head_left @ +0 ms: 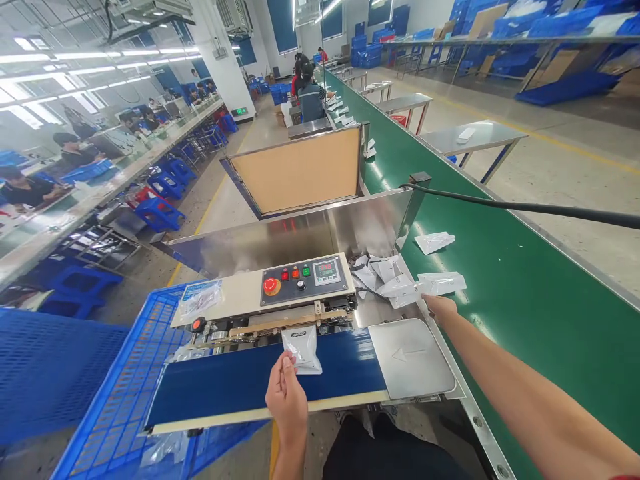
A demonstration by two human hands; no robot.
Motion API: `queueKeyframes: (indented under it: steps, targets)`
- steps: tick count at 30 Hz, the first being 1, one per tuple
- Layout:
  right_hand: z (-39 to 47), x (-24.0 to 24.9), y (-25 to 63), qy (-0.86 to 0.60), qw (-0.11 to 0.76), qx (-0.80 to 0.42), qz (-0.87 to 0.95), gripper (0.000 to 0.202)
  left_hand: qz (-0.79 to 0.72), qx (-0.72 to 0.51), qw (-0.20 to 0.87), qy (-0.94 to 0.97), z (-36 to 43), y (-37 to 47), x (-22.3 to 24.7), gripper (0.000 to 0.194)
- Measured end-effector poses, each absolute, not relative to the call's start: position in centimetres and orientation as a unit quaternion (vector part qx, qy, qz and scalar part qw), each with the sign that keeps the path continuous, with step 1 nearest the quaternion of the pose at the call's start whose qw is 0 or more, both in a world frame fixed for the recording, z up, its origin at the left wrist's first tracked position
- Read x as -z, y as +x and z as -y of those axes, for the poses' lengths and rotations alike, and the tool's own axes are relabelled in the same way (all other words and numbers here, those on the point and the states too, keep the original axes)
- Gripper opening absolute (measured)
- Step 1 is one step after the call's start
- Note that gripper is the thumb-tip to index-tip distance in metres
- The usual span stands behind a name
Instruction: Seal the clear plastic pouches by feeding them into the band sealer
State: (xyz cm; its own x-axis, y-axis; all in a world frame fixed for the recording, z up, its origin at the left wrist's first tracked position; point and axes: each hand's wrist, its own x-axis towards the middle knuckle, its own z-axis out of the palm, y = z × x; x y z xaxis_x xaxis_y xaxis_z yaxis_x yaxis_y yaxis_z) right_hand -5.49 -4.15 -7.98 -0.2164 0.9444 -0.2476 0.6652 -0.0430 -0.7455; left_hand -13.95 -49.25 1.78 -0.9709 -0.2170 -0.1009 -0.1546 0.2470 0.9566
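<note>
My left hand [287, 392] is closed in a pinch at the lower left corner of a white plastic pouch [303, 350] with a dark printed label. That pouch stands at the front of a bag sealing machine [260, 290], its top edge by the sealing track, over the dark blue belt [215, 380]. Reaching out to the right, my right hand [440, 307] is closed at the edge of another white pouch [400, 291]; its fingertips are partly hidden. Several more pouches [367, 273] lie heaped around there, and one pouch [443, 283] rests just beyond the hand on the green conveyor.
The green conveyor [540, 320] runs along my right, with a single pouch [434, 242] on it and a black cable [525, 208] across it. A steel panel [295, 230] stands behind the machine. To the left is a blue crate [110, 393]. Co-workers sit farther off.
</note>
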Motion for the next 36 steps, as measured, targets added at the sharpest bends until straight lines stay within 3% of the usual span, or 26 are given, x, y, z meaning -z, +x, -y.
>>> queueKeyframes:
  steps: [5,10,16,25,30,36]
  targets:
    - [5.7,6.3,-3.9,-0.596,0.201,-0.402,0.665,0.031,0.775,0.628,-0.003,0.068,47.5,-12.8,-2.1,0.059]
    - [9.8,-1.3,-0.8,-0.413,0.282,-0.436,0.749,0.038,0.755,0.648,-0.094,-0.029,42.6,-12.3,-2.7,0.058]
    - [16.7,-8.0,0.3,-0.191,0.166,-0.499,0.829,0.033,0.729,0.625,-0.181,-0.214,36.4,-12.0,-4.2,0.054]
    - [23.2,-4.5,0.6,-0.355,0.197,-0.643,0.649,0.063,0.718,0.630,-0.228,-0.189,36.0,-8.5,-3.5,0.058]
    - [23.2,-3.4,1.2,-0.368,0.232,-0.646,0.627,0.064,0.728,0.599,-0.233,-0.239,36.4,-8.1,-2.4,0.059]
    - [21.5,-2.6,1.4,-0.373,0.167,-0.627,0.664,0.053,0.758,0.573,-0.228,-0.209,36.1,-9.8,-1.4,0.056]
